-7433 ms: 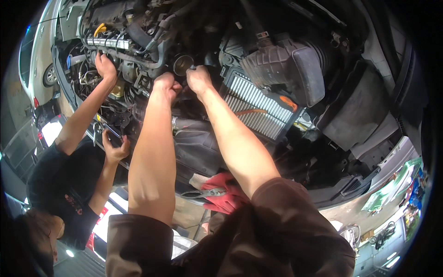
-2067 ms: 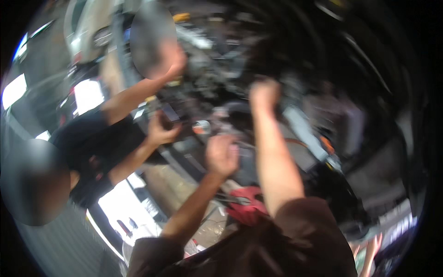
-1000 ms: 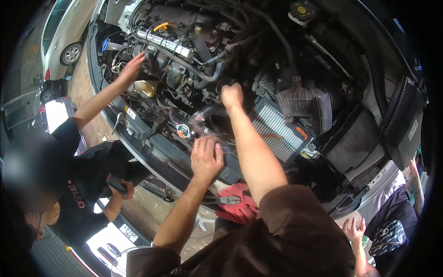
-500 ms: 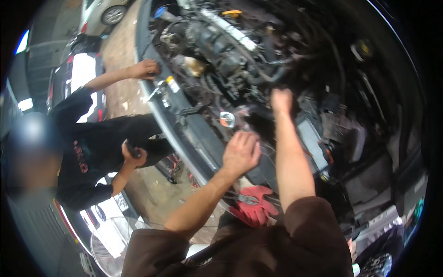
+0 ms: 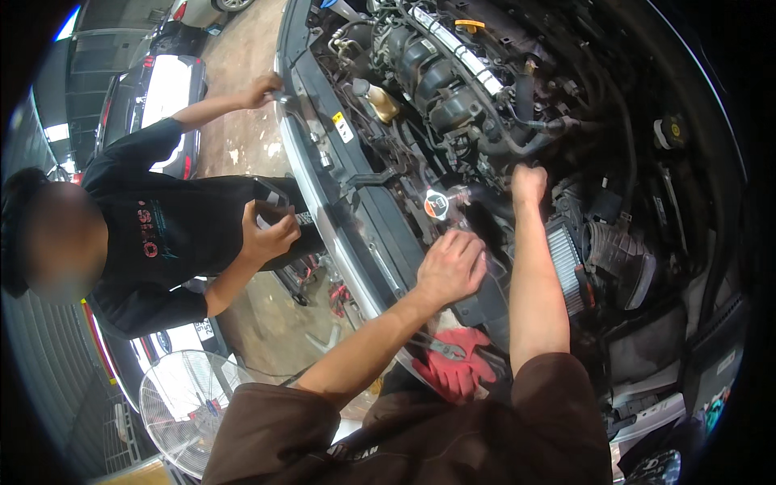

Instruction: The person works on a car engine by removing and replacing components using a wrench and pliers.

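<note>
Right grip (image 5: 529,186): in the head view, yours is a loose fist, back of the hand upward, fingers bent down among dark parts of the engine bay; whether it holds anything is hidden, so its state can't be told.
Left grip (image 5: 453,265): your fingers are half curled, palm down, near the front of the bay; what lies under the fingertips is hidden, so contact can't be told.
Radiator cap (image 5: 436,205): silver and orange, just beyond your left fingers and clear of them.
Black hose (image 5: 517,145): curves just above your right knuckles.
Air filter (image 5: 566,267): pale and pleated, to the right of your right forearm (image 5: 540,291).
Ribbed duct (image 5: 616,245): black, to the right of the filter.
Red glove (image 5: 459,376): lies at the car's front edge, between your forearms.
Pliers (image 5: 446,350): grey metal, resting across the glove.
Silver rail (image 5: 461,52): runs slantwise along the engine, farther from you.
Yellow handle (image 5: 470,26): a small pull, just beyond the rail.
Co-worker (image 5: 174,230): a person in a black T-shirt at your left, one hand at the car's front edge, the other around a dark phone-like object (image 5: 275,212).
Fan (image 5: 212,406): round wire guard, lower left, behind your left arm.
</note>
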Demonstrator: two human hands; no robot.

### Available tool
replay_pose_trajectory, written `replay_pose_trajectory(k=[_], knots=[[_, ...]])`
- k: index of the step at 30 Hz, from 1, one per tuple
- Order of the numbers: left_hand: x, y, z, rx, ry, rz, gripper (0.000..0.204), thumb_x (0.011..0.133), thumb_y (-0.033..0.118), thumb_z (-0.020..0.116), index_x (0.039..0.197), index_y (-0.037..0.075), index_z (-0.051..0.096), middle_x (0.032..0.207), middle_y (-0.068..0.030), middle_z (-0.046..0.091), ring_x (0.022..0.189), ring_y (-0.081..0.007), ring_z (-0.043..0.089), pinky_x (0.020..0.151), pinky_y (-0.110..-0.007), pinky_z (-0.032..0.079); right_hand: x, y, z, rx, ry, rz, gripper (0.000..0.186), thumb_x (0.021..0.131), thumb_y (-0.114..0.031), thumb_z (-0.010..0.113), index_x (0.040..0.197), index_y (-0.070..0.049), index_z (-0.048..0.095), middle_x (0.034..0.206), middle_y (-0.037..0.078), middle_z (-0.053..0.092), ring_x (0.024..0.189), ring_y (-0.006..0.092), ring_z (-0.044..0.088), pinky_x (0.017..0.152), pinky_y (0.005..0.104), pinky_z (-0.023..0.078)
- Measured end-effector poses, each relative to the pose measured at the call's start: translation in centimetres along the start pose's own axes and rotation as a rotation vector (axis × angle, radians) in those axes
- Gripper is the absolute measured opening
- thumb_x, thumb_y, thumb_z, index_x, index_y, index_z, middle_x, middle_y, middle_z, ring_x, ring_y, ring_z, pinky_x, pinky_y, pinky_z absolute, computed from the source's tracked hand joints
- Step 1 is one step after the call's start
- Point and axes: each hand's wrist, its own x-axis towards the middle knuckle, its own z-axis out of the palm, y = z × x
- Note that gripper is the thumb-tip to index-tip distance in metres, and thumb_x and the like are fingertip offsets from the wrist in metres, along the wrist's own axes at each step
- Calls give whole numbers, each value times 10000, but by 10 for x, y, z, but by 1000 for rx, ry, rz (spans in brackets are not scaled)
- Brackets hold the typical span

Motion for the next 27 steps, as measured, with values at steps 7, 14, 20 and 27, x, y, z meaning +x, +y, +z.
replay_pose_trajectory(k=[7,14,20,27], knots=[[-9,-7,-1,14,-23,-35,143,877,115,695,995,35,684,1037,-118,681,1026,-323,643,946,-423,534,-7,2,10,-113,-44,-44,425,829,-254,671,1021,125,700,1099,360,712,1117,457,702,972,505,539],[17,4,14,-185,46,-91,163,924,74,658,1076,16,680,1110,-158,689,1044,-378,660,951,-451,537,-10,-12,-23,-122,-139,-61,441,839,-247,587,1028,140,684,993,362,719,959,450,747,912,501,559],[126,-46,96,-80,132,-636,686,878,183,755,1365,-189,448,1315,-390,572,1195,-492,616,1061,-503,501,2,7,-20,-61,-123,-150,482,800,-208,586,1094,168,655,1151,400,675,1171,513,655,1008,497,504],[160,-70,103,-36,-401,-778,907,867,435,795,1450,-169,451,1467,-356,520,1337,-459,572,1119,-454,489,15,19,-31,-72,-258,-50,502,803,-156,573,1178,174,624,1085,369,694,929,396,733,828,475,568]])
